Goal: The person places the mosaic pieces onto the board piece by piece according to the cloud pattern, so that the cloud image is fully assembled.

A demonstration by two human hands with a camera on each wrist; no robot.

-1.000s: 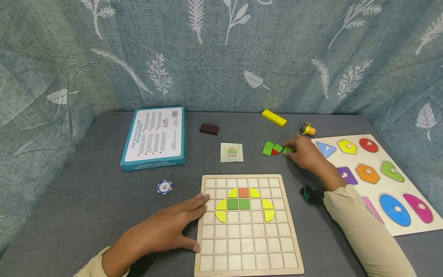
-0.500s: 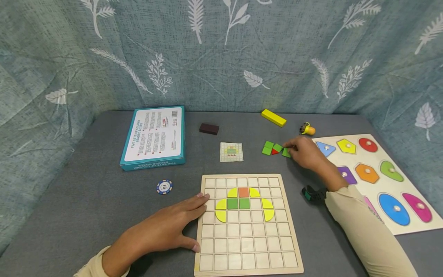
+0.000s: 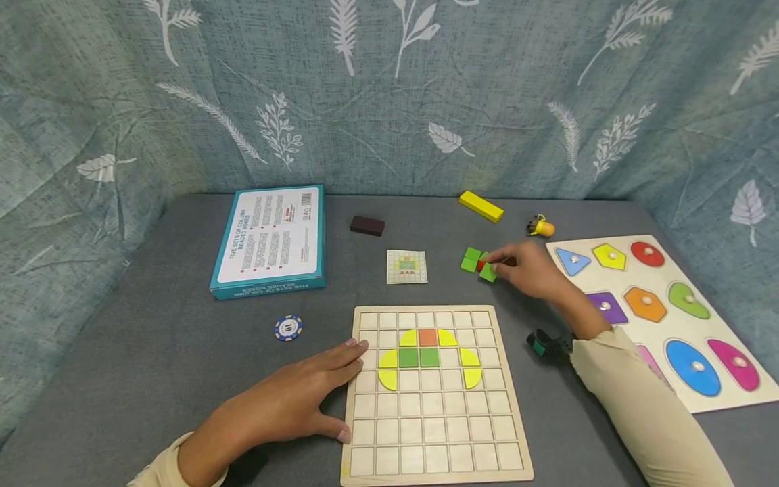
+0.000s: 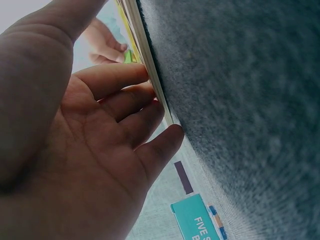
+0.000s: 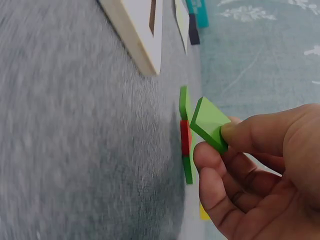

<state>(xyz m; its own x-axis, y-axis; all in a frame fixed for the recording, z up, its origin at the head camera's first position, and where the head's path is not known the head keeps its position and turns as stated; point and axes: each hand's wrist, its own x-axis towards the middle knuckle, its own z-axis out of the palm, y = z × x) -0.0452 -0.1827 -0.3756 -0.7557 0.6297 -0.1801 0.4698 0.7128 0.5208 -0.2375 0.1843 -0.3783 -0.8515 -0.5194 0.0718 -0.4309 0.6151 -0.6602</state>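
Green tile pinched in the right hand, grid board touched by the left

In the right of the frame in the head view, a green tile (image 5: 209,121) is pinched between thumb and fingertips of the right hand (image 3: 528,270). At the board's left edge, lower centre, the left hand (image 3: 295,399) is spread, thumb well apart from the fingers, and the grid board (image 3: 438,477) is touched by its fingertips.

In the right wrist view the pinched tile is seen tilted, its thickness exposed; from above it is partly covered by the fingers. Whether the loose green tiles (image 3: 470,260) or the red piece (image 5: 185,137) beside it are touched cannot be told. In the left wrist view, the board's side edge is shown met by the fingers, and the palm is revealed.

A strip of grey tabletop (image 3: 450,294) is left between the tiles and the board's upper edge. The right forearm is bordered on the right by the knobbed puzzle (image 3: 645,276); above the board's middle, the pattern card (image 3: 406,276) is laid flat.
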